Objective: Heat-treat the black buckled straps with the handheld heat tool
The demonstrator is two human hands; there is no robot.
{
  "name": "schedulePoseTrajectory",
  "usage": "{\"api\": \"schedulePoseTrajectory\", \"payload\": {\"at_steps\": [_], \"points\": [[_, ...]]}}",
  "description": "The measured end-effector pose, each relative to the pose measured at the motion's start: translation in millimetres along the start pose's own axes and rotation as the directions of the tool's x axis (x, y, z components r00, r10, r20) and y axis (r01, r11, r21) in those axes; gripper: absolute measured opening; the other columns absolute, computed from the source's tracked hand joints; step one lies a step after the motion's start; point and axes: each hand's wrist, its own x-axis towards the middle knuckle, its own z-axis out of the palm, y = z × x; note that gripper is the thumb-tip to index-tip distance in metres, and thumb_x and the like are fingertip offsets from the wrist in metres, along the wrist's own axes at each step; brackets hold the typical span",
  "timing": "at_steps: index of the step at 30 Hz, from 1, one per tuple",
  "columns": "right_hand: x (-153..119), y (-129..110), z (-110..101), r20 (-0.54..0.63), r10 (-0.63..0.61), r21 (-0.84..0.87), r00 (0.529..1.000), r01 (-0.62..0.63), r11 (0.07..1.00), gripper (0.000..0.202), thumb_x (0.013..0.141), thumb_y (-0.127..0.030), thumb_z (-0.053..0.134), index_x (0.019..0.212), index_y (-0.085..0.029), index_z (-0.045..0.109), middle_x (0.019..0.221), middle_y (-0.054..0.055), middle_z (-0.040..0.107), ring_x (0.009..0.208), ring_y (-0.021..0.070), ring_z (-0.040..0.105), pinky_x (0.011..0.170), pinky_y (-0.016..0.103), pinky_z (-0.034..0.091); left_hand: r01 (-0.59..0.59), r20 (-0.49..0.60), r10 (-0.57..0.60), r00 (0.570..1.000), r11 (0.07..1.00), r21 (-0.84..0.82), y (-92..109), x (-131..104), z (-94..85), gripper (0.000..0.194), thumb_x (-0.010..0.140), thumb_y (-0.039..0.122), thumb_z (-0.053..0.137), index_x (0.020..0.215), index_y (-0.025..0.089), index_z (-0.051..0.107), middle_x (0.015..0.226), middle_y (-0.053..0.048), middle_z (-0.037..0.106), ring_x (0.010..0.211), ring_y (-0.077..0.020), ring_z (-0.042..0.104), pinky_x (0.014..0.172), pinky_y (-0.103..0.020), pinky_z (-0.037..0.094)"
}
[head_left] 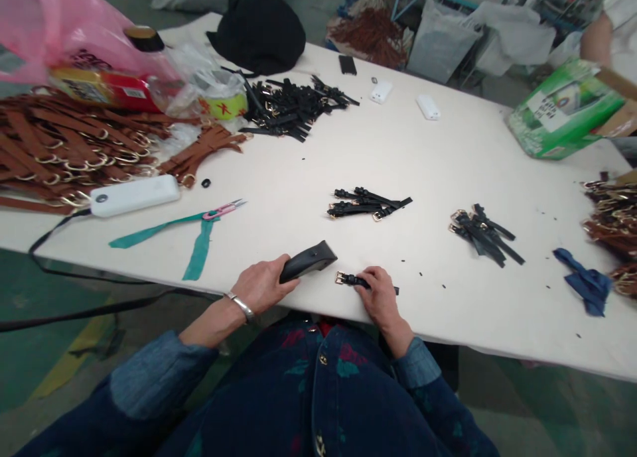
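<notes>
My left hand [263,283] is closed round the handle of a black hand-held tool [309,259] with a wide, flared head, shaped like a hair clipper. Its head points right, a little above the table's front edge. Close by, my right hand [379,294] grips a short black buckle strap [354,280]; the gold buckle sticks out left, towards the tool but apart from it. One strap end shows right of my fingers. Beyond my hands lies a small pile of black buckle straps [365,203]. Another pile of black straps [484,233] lies farther right.
Scissors [219,213] with green cloth wrapping and a white corded device [134,195] lie left, beside brown straps [64,138]. Farther back are heaped black straps [293,105] and a cap [259,36]. A green box [560,112] and blue cloth [584,283] are right.
</notes>
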Motion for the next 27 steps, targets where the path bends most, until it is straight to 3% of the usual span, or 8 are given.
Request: {"api": "schedulePoseTrajectory", "payload": {"at_steps": [5,9,13,19,27], "points": [[8,1,-10,0.056,0.015,0.015,0.998,-0.016,1.000,0.018,0.075,-0.027,0.057,0.092,-0.023,0.060,0.088,0.004,0.052,0.084,0.0177,0.049,0.076,0.032,0.040,0.014,0.024,-0.011,1.000,0.995,-0.102,10,-11,3.8,0.039,0.074,0.054,0.038,0.097,0.024,0.050,0.079,-0.003,0.063,0.071,-0.0178,0.058,0.059,-0.025,0.038],[11,8,-14,0.108,0.003,0.064,0.994,-0.010,0.998,0.021,0.072,-0.026,0.059,0.093,-0.023,0.059,0.086,0.002,0.051,0.079,0.0152,0.050,0.072,0.028,0.042,-0.001,0.043,0.003,0.999,0.999,-0.042,29,-10,6.8,0.036,0.074,0.051,0.040,0.096,0.024,0.049,0.079,-0.005,0.063,0.072,-0.0199,0.058,0.059,-0.027,0.038],[6,15,-14,0.070,0.010,0.065,0.997,-0.014,0.998,0.037,0.064,-0.022,0.065,0.100,-0.021,0.055,0.092,0.003,0.050,0.083,0.0171,0.049,0.074,0.031,0.042,0.003,0.072,-0.004,0.997,1.000,0.016,43,-6,8.2,0.034,0.074,0.047,0.042,0.096,0.023,0.049,0.083,-0.007,0.063,0.076,-0.0213,0.059,0.063,-0.030,0.040],[2,14,-15,0.094,0.048,-0.020,0.994,-0.046,0.999,0.015,0.071,-0.019,0.058,0.085,-0.021,0.059,0.085,0.005,0.051,0.083,0.0183,0.049,0.075,0.031,0.042,-0.001,0.089,-0.001,0.996,1.000,0.025,41,-3,10.4,0.034,0.073,0.046,0.041,0.097,0.024,0.048,0.086,-0.007,0.063,0.078,-0.0222,0.059,0.063,-0.030,0.040],[12,6,-19,0.171,-0.050,0.045,0.984,0.043,0.998,0.015,0.072,-0.022,0.059,0.087,-0.021,0.058,0.087,0.002,0.050,0.079,0.0142,0.050,0.072,0.026,0.041,0.034,0.090,-0.033,0.995,0.999,-0.003,48,0,9.7,0.036,0.073,0.045,0.043,0.100,0.023,0.048,0.089,-0.008,0.063,0.082,-0.0221,0.058,0.067,-0.030,0.041]]}}
